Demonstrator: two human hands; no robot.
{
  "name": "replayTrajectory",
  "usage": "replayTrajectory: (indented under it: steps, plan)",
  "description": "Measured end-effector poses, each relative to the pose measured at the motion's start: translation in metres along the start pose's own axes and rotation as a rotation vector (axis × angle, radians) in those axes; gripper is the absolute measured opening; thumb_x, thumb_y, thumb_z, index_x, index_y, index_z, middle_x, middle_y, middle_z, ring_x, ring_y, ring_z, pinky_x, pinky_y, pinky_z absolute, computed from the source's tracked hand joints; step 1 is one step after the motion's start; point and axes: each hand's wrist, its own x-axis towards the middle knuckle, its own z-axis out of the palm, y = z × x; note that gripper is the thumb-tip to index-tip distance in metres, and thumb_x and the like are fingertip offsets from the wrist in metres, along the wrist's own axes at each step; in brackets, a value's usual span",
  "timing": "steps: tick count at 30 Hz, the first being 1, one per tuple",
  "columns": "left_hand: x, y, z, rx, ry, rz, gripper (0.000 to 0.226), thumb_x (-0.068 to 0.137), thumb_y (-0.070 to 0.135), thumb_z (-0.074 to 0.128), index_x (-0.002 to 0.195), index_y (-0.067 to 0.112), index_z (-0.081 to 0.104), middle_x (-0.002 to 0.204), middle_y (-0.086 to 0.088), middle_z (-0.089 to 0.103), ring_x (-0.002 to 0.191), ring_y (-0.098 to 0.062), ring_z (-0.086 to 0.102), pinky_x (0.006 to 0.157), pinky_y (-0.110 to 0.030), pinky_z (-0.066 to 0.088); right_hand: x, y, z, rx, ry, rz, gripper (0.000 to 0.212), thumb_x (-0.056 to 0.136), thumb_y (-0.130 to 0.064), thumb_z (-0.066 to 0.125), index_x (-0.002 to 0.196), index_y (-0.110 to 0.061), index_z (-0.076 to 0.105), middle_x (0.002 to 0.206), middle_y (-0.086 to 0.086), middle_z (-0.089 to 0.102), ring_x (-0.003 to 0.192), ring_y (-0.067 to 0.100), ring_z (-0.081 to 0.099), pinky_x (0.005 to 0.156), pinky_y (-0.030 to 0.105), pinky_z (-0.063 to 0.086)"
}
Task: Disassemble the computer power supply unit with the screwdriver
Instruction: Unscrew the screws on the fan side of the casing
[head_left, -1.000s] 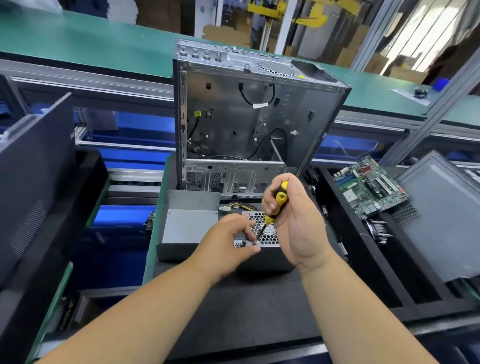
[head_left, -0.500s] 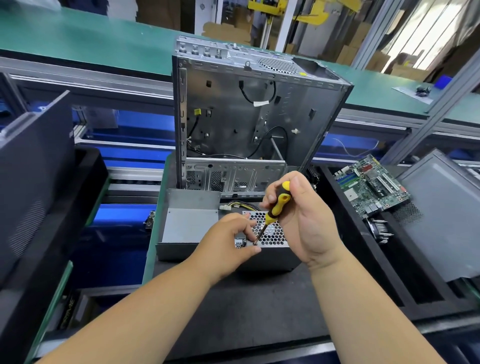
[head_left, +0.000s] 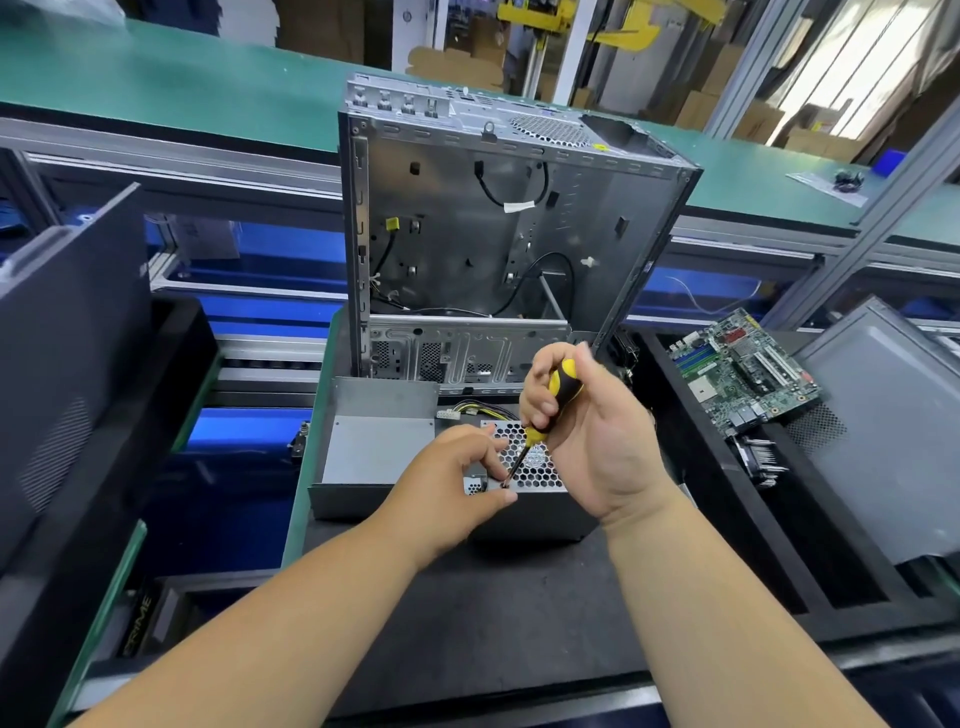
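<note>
Two bare hands work over a grey metal power supply unit (head_left: 524, 499) with a honeycomb-perforated top, lying on a dark mat surface (head_left: 498, 613) directly in front of an upright, gutted silver computer case (head_left: 498, 244). The right hand (head_left: 592, 441) has its fingers curled around the yellow-and-black handle of a screwdriver (head_left: 543, 415), whose thin shaft slants down and left to a point near the unit's front left corner. The left hand (head_left: 462, 483) steadies that corner, thumb and fingertips pinching close around the tip; whether they hold a screw cannot be told. A green circuit board (head_left: 743, 374) lies well apart in a black tray on the right. To do this step well, the tip likely needs to stay seated squarely in the screw head, with downward pressure kept up while turning, and the left hand ready to catch the loosened screw.
</note>
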Motion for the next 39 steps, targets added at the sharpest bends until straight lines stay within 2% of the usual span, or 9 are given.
replayTrajectory:
  steps: [5, 7, 9, 11, 14, 20, 30, 34, 39]
  plan:
    - [-0.006, 0.005, 0.004, 0.031, 0.074, 0.049, 0.046, 0.068, 0.026, 0.087, 0.102, 0.03, 0.057, 0.122, 0.016, 0.048, 0.123, 0.002, 0.043, 0.099, -0.011, 0.033, -0.005, -0.003, 0.0, -0.068, 0.007, -0.006, 0.015, 0.095, -0.029, 0.044, 0.088, -0.015, 0.045, 0.071, 0.005, 0.045, 0.066, 0.021, 0.04, 0.066, 0.03, 0.036]
    - [-0.01, 0.005, 0.007, -0.009, 0.077, -0.101, 0.067, 0.064, 0.033, 0.089, 0.115, 0.038, 0.047, 0.122, 0.019, 0.04, 0.119, -0.002, 0.043, 0.097, -0.019, 0.037, -0.006, -0.005, 0.0, -0.098, 0.025, -0.008, 0.015, 0.094, -0.029, 0.046, 0.088, -0.015, 0.045, 0.076, 0.006, 0.051, 0.07, 0.022, 0.046, 0.07, 0.031, 0.039]
    - [-0.009, 0.004, 0.008, -0.075, 0.01, -0.255, 0.074, 0.065, 0.035, 0.089, 0.119, 0.044, 0.038, 0.111, 0.013, 0.048, 0.102, 0.0, 0.051, 0.086, -0.02, 0.042, -0.007, -0.007, -0.001, -0.132, 0.042, -0.005, 0.016, 0.093, -0.03, 0.05, 0.084, -0.016, 0.05, 0.081, 0.005, 0.055, 0.075, 0.022, 0.051, 0.074, 0.031, 0.043]
    - [-0.008, 0.002, 0.008, -0.097, -0.029, -0.274, 0.069, 0.072, 0.033, 0.085, 0.118, 0.044, 0.035, 0.092, 0.007, 0.058, 0.08, 0.002, 0.055, 0.076, -0.019, 0.044, -0.007, -0.007, -0.001, -0.158, 0.052, -0.002, 0.019, 0.093, -0.031, 0.052, 0.077, -0.021, 0.056, 0.084, 0.004, 0.057, 0.078, 0.021, 0.054, 0.074, 0.03, 0.044]
    - [-0.008, 0.001, 0.008, -0.079, -0.004, -0.246, 0.06, 0.077, 0.03, 0.082, 0.114, 0.044, 0.037, 0.074, 0.009, 0.059, 0.066, 0.001, 0.053, 0.069, -0.017, 0.044, -0.007, -0.008, -0.001, -0.156, 0.05, -0.002, 0.02, 0.093, -0.03, 0.053, 0.074, -0.024, 0.056, 0.083, 0.003, 0.058, 0.078, 0.021, 0.055, 0.074, 0.03, 0.045]
    - [-0.009, 0.004, 0.01, -0.111, 0.05, -0.272, 0.053, 0.077, 0.029, 0.082, 0.11, 0.044, 0.044, 0.069, 0.007, 0.057, 0.062, 0.001, 0.051, 0.06, -0.008, 0.04, -0.01, -0.008, 0.001, -0.175, -0.004, 0.0, 0.017, 0.095, -0.027, 0.052, 0.082, -0.017, 0.054, 0.085, 0.006, 0.057, 0.077, 0.02, 0.057, 0.07, 0.026, 0.046]
    - [-0.01, 0.007, 0.012, -0.149, 0.044, -0.269, 0.039, 0.08, 0.026, 0.079, 0.102, 0.047, 0.055, 0.062, 0.015, 0.048, 0.06, 0.0, 0.046, 0.059, -0.009, 0.039, -0.007, -0.006, 0.0, -0.163, 0.018, -0.01, 0.026, 0.094, -0.03, 0.05, 0.088, -0.012, 0.068, 0.079, 0.009, 0.061, 0.077, 0.021, 0.061, 0.07, 0.025, 0.049]
    - [-0.012, 0.007, 0.014, -0.189, 0.05, -0.266, 0.035, 0.081, 0.023, 0.079, 0.098, 0.047, 0.06, 0.06, 0.016, 0.044, 0.059, 0.0, 0.042, 0.059, -0.01, 0.037, -0.002, -0.004, -0.002, -0.133, -0.001, -0.027, 0.029, 0.096, -0.026, 0.044, 0.082, -0.009, 0.063, 0.071, 0.008, 0.051, 0.071, 0.021, 0.049, 0.079, 0.038, 0.039]
    - [-0.012, 0.01, 0.012, -0.158, 0.017, -0.243, 0.037, 0.082, 0.024, 0.075, 0.104, 0.046, 0.054, 0.066, 0.012, 0.045, 0.063, 0.0, 0.044, 0.063, -0.012, 0.037, 0.001, 0.0, 0.003, -0.043, 0.033, -0.017, 0.039, 0.1, -0.034, 0.037, 0.074, -0.012, 0.057, 0.061, 0.003, 0.038, 0.061, 0.018, 0.035, 0.066, 0.031, 0.035]
